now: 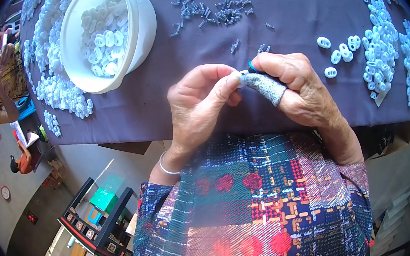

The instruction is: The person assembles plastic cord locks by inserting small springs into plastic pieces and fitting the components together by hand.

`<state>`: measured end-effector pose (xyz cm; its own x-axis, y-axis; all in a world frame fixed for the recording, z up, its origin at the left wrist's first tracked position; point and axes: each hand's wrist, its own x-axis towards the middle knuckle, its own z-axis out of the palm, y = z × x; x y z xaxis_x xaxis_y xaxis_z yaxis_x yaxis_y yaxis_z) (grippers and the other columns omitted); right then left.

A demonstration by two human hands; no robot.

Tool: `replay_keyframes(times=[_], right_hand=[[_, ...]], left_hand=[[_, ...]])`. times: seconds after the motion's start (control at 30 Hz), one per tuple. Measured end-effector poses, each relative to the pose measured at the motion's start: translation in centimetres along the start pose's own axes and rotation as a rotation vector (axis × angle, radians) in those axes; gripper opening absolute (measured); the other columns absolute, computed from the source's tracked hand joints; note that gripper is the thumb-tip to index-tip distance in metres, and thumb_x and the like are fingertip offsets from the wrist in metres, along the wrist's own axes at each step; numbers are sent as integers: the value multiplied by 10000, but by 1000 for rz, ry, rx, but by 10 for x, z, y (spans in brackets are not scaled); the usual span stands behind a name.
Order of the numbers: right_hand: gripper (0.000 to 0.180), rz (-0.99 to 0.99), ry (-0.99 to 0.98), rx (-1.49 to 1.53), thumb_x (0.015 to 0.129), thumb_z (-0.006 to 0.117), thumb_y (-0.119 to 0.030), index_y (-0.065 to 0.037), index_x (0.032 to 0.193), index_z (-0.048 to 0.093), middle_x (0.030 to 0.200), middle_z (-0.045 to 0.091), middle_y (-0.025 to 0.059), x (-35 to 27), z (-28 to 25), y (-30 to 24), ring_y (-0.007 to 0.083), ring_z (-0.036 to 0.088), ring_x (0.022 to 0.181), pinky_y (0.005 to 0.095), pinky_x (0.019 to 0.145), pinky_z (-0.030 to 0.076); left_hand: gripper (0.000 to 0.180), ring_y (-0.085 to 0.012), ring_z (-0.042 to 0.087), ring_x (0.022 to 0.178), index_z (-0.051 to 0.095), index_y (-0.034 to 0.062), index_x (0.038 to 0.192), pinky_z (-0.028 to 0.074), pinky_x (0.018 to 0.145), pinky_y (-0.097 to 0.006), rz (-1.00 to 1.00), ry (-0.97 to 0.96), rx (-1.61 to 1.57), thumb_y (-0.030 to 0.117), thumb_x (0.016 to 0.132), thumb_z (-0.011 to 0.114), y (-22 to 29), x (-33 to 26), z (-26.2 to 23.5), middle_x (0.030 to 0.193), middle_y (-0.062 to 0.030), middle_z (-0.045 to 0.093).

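Observation:
My left hand point(197, 101) is closed in a pinch on a small white plastic piece point(241, 80), mostly covered by the fingertips. A pale bracelet circles that wrist. My right hand point(300, 83) is closed too and meets the left at the same piece. Its thumb wears a speckled grey cloth sleeve point(266, 87), and something teal point(251, 66) shows at its index fingertip. Just beyond the hands lie a few small metal springs point(235, 46). To the right are several loose white oval cord locks point(341, 53) with holes in them.
A white tub point(147, 31) part-filled with white plastic pieces point(109, 45) stands at the left, beside a heap of white pieces point(56, 88). Springs point(222, 11) are scattered at the far middle. More cord locks point(378, 44) are piled right on the dark tablecloth point(128, 111). Other people point(0, 84) sit far left.

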<state>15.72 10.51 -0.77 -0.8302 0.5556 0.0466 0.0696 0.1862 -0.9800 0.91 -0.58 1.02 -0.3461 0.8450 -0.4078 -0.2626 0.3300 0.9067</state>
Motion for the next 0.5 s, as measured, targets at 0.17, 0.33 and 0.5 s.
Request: replay_keyframes(times=[0.17,0.33,0.5], right_hand=[[91,-7,9,17,755,567,-7,46,812,521,645,451,139,1,2,1,259,453,554,312,530,357],[91,3,-16,37,743,557,8,49,819,528,621,447,125,1,0,-1,220,452,517,311,493,349],[94,2,-19,44,735,543,17,49,823,538,606,460,115,1,1,3,200,469,489,307,467,344]], left_hand=[[137,-86,597,653,637,-15,955,484,620,-200,26,76,32,75,854,660,1,-3,4,761,-49,655],[139,-85,601,661,636,-16,958,486,624,-197,19,72,44,76,856,659,1,-3,4,779,-48,659],[139,-84,604,669,633,-18,961,489,632,-191,9,77,39,70,857,658,1,-4,6,792,-50,660]])
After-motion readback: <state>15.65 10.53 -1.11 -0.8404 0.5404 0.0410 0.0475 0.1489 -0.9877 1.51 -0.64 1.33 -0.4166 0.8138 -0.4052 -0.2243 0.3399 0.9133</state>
